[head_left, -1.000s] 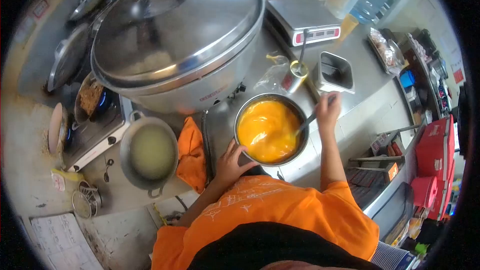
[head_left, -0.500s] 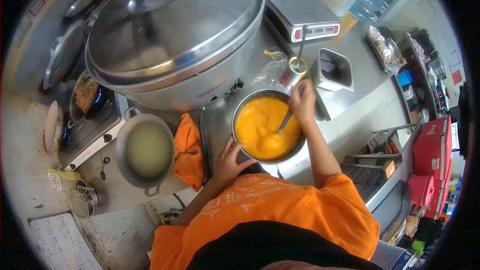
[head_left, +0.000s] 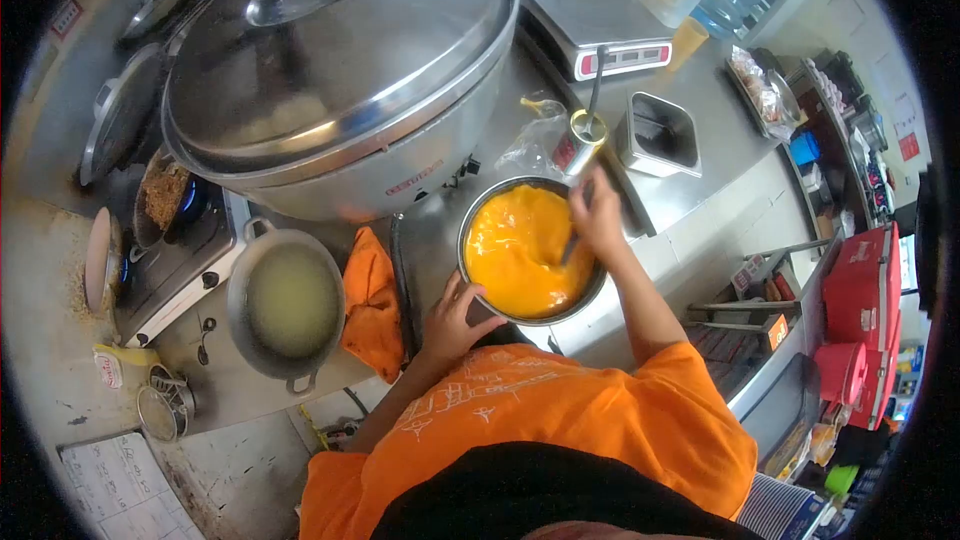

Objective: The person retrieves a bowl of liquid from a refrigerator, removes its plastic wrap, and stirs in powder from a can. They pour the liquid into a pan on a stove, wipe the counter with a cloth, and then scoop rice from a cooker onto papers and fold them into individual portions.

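A round metal bowl (head_left: 461,240) holds thick yellow-orange liquid (head_left: 520,255) that looks like beaten egg. Its near left edge is gripped by my left hand (head_left: 455,320), thumb along the rim and fingers on the outer wall. Over the bowl's right side, my right hand (head_left: 596,215) is closed around the upper part of a slim grey utensil (head_left: 570,250). The utensil's head is sunk in the liquid, so its kind is hidden. Just behind the bowl stand an open can (head_left: 578,145) with a spoon-like handle in it and a crumpled plastic bag (head_left: 535,140).
A large lidded steel cooker (head_left: 340,170) fills the back left. A pot of cloudy liquid (head_left: 293,300) and an orange cloth (head_left: 371,305) lie left of the bowl. Farther left, a pan (head_left: 160,195) sits over a blue flame. A steel container (head_left: 660,135) and scale (head_left: 600,25) stand right.
My right hand has moved slightly left and toward the back with the utensil, and the liquid's surface has swirled into a new shape. My left hand keeps its hold. The whole view has shifted slightly.
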Motion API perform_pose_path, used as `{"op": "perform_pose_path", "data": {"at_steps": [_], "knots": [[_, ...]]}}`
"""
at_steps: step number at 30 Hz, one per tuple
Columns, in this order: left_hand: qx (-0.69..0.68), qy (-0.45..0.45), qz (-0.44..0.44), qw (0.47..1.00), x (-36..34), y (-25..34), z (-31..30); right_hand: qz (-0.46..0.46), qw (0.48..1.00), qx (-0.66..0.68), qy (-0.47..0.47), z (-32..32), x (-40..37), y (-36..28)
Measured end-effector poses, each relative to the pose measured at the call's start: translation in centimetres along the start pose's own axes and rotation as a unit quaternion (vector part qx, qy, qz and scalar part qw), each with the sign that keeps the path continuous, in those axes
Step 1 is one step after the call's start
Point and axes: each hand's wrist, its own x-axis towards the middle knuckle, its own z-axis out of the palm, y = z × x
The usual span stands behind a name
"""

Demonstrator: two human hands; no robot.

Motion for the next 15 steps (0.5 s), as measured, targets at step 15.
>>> {"op": "perform_pose_path", "data": {"at_steps": [15], "knots": [[0.021, -0.010, -0.012, 1.000, -0.1, 0.6, -0.4, -0.094, 0.986, -0.096, 0.100, -0.6, -0.7, 4.2]]}}
